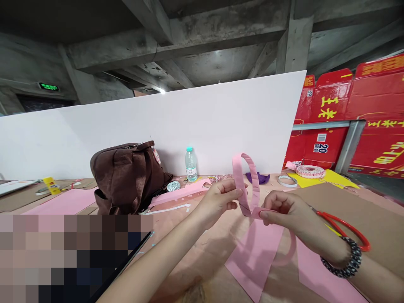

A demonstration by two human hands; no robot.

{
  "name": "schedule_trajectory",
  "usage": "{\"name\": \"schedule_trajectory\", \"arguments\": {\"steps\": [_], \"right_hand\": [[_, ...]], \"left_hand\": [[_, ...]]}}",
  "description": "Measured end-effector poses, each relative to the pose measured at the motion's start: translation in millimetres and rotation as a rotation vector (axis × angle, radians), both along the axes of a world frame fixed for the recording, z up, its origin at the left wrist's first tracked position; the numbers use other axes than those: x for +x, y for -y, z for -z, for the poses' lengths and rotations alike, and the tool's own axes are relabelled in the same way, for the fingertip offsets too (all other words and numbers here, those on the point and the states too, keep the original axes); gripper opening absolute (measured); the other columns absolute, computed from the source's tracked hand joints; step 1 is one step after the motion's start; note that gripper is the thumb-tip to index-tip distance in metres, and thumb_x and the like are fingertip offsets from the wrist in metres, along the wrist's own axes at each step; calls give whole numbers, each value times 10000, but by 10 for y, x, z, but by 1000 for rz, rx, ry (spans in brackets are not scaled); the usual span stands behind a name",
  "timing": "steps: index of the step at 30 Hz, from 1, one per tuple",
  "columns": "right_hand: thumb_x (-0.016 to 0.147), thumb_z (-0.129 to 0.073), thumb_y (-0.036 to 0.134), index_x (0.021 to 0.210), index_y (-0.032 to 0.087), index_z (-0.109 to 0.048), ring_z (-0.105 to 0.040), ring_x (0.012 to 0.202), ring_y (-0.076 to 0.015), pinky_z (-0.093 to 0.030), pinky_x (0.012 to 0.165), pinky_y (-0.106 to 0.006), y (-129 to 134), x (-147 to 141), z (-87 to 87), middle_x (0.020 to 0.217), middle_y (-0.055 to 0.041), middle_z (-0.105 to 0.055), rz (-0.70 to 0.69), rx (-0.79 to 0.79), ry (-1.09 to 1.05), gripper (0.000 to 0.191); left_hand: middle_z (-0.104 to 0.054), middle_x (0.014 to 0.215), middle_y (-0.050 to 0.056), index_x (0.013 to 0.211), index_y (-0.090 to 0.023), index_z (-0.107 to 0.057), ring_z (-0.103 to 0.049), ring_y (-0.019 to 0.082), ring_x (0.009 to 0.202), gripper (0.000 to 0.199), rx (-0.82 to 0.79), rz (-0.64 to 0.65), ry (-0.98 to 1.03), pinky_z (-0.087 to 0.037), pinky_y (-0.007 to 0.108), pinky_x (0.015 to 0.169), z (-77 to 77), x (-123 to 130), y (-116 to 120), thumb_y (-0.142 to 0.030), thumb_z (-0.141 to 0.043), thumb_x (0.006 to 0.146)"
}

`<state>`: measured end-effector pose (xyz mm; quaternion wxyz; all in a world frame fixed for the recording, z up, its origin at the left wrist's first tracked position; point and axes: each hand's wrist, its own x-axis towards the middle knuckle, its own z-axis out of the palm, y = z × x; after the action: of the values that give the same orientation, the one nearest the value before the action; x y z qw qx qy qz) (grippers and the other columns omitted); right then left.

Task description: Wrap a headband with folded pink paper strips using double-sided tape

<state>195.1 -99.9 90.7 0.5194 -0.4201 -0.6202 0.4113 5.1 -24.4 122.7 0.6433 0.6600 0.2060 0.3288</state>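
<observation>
Apparently shaping looped pink strip [238, 172] at four o'clock, clamped in left grip [220, 197] and right grip [286, 213]; likely needs steady alignment next.

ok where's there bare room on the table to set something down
The tan tabletop looks bare between the left forearm and the pink rectangular paper below the curled pink paper strip; so does the brown flat cardboard beyond the red-handled scissors. Crowded along the white upright board: brown fabric backpack, clear plastic bottle, purple piece.
</observation>
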Motion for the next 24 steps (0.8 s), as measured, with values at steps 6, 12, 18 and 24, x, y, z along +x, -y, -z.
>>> {"name": "schedule_trajectory", "arguments": {"steps": [6, 12, 18, 24], "right_hand": [[784, -724, 376, 673, 167, -556, -524, 580, -97, -391, 540, -199, 7, -18, -3, 618, -1, -598, 7, 20, 23, 290], [730, -732, 375, 665, 167, -548, -536, 519, -108, -380, 483, -198, 28, -99, 53, 565, -2, -589, 47, -36, 31, 286], [705, -750, 382, 663, 166, -532, -543, 513, -108, -378, 478, -194, 52, -147, 63, 551, 4, -585, 46, -101, 66, 309], [718, -743, 340, 655, 168, -527, -531, 511, -102, -388, 481, -193, 85, -173, 65, 560, 0, -593, 65, -62, 85, 283]], "left_hand": [[-600, 796, 12, 833, -164, -649, -559, 117, 732, 153, 58, -46, -18, -424, 245, 679, 22, 11, 2, -316, -650, 814], [-596, 667, -10, 714, -140, -676, -503, 77, 622, 127, 152, -98, -96, -388, 194, 593, 29, 23, 1, -250, -682, 777], [-651, 668, 23, 703, -121, -697, -603, 119, 642, 151, 146, -121, -150, -471, 214, 592, 7, 47, 62, -265, -707, 746], [-638, 617, 24, 635, -101, -674, -638, 141, 620, 153, 83, -148, -142, -536, 250, 607, 11, 86, 122, -217, -709, 727]]}}
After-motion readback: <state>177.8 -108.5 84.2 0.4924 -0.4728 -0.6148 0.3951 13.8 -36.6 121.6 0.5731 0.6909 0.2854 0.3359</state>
